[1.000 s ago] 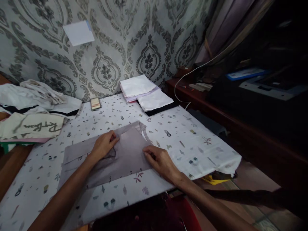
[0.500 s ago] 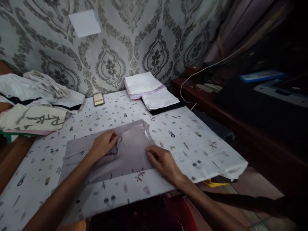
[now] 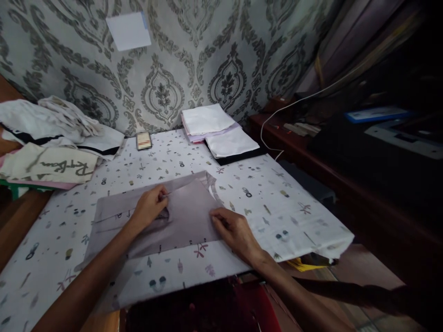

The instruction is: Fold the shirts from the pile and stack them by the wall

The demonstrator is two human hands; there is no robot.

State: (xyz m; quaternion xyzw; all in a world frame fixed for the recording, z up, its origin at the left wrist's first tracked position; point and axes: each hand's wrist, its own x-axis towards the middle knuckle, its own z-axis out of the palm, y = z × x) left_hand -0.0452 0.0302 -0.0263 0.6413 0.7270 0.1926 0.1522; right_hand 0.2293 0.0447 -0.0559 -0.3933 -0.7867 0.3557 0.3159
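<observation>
A greyish-mauve shirt (image 3: pixel 187 212), partly folded, lies flat on the patterned white cloth (image 3: pixel 256 230) covering the table. Its curved neckline faces right. My left hand (image 3: pixel 151 206) is closed in a pinch on a fold of the shirt near its middle, where the fabric bunches darkly under the fingers. At the shirt's right edge, below the neckline, my right hand (image 3: pixel 233 230) has its fingers curled and pinched on the fabric edge.
Folded white, lilac and black garments (image 3: pixel 231 140) are stacked at the back. Piled clothes (image 3: pixel 48 138) lie on the left, some with lettering. A small pale card-like item (image 3: pixel 143 141) lies near the wall. A white cable (image 3: pixel 262 129) runs along the dark red furniture (image 3: pixel 294 138) at right.
My left hand has shifted slightly left, and the shirt's fabric beside it looks smoother. The right hand stays at the shirt's edge. The view has shifted a little.
</observation>
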